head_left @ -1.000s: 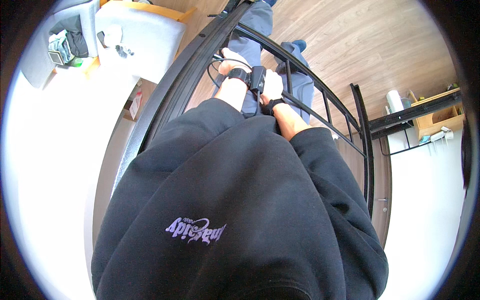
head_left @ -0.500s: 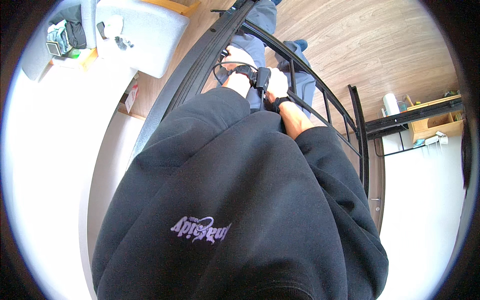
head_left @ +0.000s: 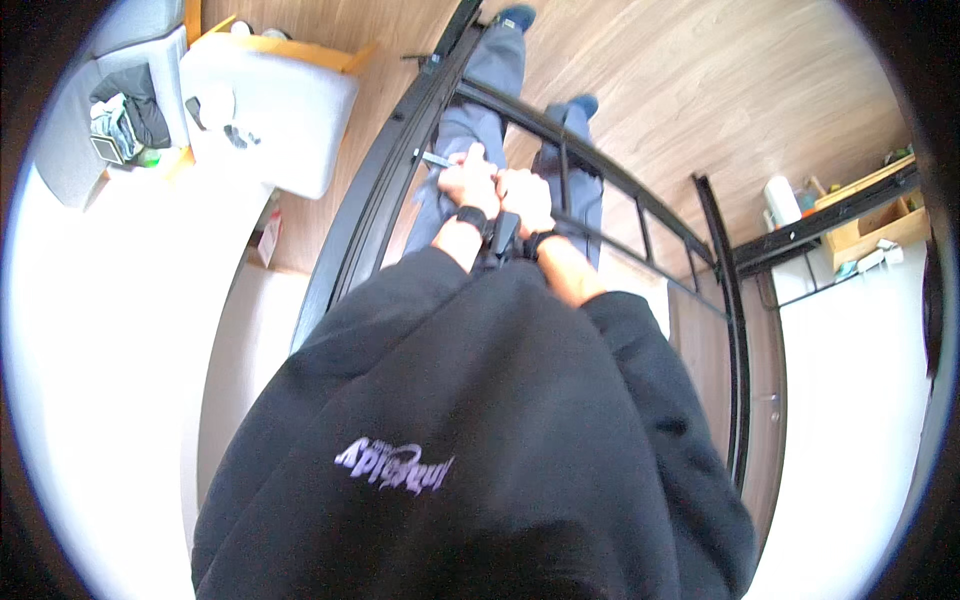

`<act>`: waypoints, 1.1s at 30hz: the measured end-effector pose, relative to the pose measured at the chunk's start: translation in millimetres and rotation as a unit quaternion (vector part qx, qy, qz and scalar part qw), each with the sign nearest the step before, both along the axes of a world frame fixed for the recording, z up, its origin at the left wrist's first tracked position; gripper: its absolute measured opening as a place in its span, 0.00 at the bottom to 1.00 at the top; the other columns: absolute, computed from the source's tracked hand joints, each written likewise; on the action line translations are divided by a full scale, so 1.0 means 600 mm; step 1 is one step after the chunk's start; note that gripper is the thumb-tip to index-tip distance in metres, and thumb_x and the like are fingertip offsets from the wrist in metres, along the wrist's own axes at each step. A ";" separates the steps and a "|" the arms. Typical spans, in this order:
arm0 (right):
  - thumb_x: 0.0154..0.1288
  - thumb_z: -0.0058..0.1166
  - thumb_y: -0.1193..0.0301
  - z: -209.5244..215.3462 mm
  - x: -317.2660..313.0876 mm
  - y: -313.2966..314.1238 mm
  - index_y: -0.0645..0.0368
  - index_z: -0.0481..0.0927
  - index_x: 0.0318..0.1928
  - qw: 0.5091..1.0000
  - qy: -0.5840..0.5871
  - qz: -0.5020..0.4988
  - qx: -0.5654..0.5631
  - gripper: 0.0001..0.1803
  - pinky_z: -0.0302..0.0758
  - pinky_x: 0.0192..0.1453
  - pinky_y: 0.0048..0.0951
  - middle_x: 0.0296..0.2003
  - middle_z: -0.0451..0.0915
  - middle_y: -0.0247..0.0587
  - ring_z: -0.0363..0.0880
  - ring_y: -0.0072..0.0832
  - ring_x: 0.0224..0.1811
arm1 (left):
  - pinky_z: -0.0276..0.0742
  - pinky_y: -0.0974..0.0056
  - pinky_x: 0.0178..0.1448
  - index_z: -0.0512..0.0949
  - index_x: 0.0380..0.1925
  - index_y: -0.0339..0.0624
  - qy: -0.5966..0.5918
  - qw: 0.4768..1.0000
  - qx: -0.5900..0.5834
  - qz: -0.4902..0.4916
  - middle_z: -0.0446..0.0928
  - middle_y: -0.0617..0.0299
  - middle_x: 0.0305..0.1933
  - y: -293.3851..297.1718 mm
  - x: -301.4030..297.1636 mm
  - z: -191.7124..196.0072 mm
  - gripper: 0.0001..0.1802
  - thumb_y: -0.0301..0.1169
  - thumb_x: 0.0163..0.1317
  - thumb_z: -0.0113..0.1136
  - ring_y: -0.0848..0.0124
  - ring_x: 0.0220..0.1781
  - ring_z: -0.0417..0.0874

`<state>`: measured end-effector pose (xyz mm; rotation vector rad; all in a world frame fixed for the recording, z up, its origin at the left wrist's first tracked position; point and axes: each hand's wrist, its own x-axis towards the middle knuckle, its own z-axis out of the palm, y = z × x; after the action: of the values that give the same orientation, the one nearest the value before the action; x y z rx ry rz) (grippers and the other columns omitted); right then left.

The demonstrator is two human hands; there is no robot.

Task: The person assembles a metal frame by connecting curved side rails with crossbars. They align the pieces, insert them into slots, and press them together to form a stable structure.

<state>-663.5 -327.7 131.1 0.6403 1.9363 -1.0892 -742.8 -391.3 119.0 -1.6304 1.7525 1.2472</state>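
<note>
My left hand (head_left: 470, 183) is closed just inside the black metal frame (head_left: 372, 190). A thin pale rod (head_left: 434, 158) runs from its fingers to the frame's long left rail. My right hand (head_left: 524, 198) is closed close beside the left one, fingers curled inward; whatever it grips is hidden. Both wrists wear black bands, and a small black device (head_left: 507, 232) sits between them. Below the hands, my grey-trousered legs (head_left: 497, 62) show through the frame.
A barred black rail (head_left: 600, 160) curves along the right of my legs. To the left stand a grey cushioned seat (head_left: 290, 110) and a chair holding clothes (head_left: 140, 105). A black post (head_left: 728, 290) and a wooden shelf box (head_left: 880, 232) are at the right.
Both hands have shifted slightly nearer within the view and turned. The pale rod now shows at my left fingers. The cable loop over the left wrist is no longer visible.
</note>
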 end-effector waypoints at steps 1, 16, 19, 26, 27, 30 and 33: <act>0.66 0.58 0.59 0.000 0.001 0.002 0.53 0.90 0.39 1.000 0.014 -0.008 -0.002 0.14 0.86 0.46 0.48 0.37 0.89 0.53 0.91 0.50 0.40 | 0.75 0.58 0.22 0.71 0.28 0.46 0.021 0.999 -0.017 -0.038 0.71 0.64 0.19 0.006 0.004 0.003 0.14 0.24 0.64 0.70 0.66 0.15 0.74; 0.58 0.74 0.61 0.043 0.092 0.068 0.57 0.81 0.50 0.978 0.152 -0.128 0.061 0.24 0.78 0.59 0.49 0.48 0.86 0.45 0.83 0.43 0.58 | 0.82 0.63 0.32 0.80 0.36 0.45 -0.030 0.936 0.143 -0.319 0.83 0.61 0.31 -0.112 -0.019 -0.069 0.05 0.28 0.70 0.68 0.67 0.34 0.88; 0.57 0.75 0.57 0.056 0.186 0.088 0.55 0.82 0.48 0.962 0.199 -0.148 0.115 0.23 0.77 0.58 0.47 0.47 0.84 0.42 0.82 0.41 0.56 | 0.81 0.63 0.32 0.80 0.37 0.47 -0.059 0.936 0.194 -0.289 0.84 0.64 0.34 -0.112 0.020 -0.074 0.07 0.33 0.71 0.69 0.68 0.37 0.88; 0.59 0.64 0.71 0.121 0.427 0.145 0.54 0.82 0.41 0.832 0.395 -0.294 0.255 0.10 0.77 0.59 0.40 0.44 0.83 0.39 0.81 0.39 0.53 | 0.83 0.64 0.39 0.81 0.38 0.45 -0.013 0.936 0.205 -0.286 0.85 0.63 0.36 -0.050 0.104 -0.063 0.11 0.39 0.73 0.68 0.67 0.39 0.88; 0.59 0.63 0.72 0.131 0.462 0.152 0.55 0.82 0.42 0.824 0.386 -0.315 0.271 0.10 0.77 0.58 0.40 0.44 0.83 0.39 0.82 0.40 0.52 | 0.85 0.62 0.43 0.81 0.38 0.46 -0.017 0.935 0.194 -0.297 0.84 0.64 0.37 -0.037 0.111 -0.050 0.13 0.42 0.71 0.71 0.67 0.41 0.88; 0.61 0.61 0.74 0.157 0.571 0.160 0.57 0.82 0.41 0.804 0.341 -0.410 0.264 0.08 0.79 0.56 0.43 0.41 0.84 0.42 0.83 0.43 0.49 | 0.87 0.57 0.48 0.81 0.41 0.48 -0.033 0.927 0.200 -0.315 0.82 0.64 0.39 -0.004 0.136 0.009 0.22 0.50 0.62 0.79 0.67 0.44 0.87; 0.64 0.59 0.76 0.162 0.674 0.146 0.58 0.83 0.40 0.774 0.280 -0.494 0.278 0.04 0.80 0.53 0.44 0.39 0.84 0.45 0.83 0.46 0.47 | 0.87 0.56 0.49 0.81 0.46 0.47 -0.053 0.900 0.184 -0.393 0.83 0.63 0.42 0.017 0.160 0.076 0.29 0.55 0.58 0.81 0.66 0.47 0.87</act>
<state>-259.2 -240.3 228.5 2.0278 2.5089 -1.3983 -646.8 -381.3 164.6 -0.6359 1.6968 0.9720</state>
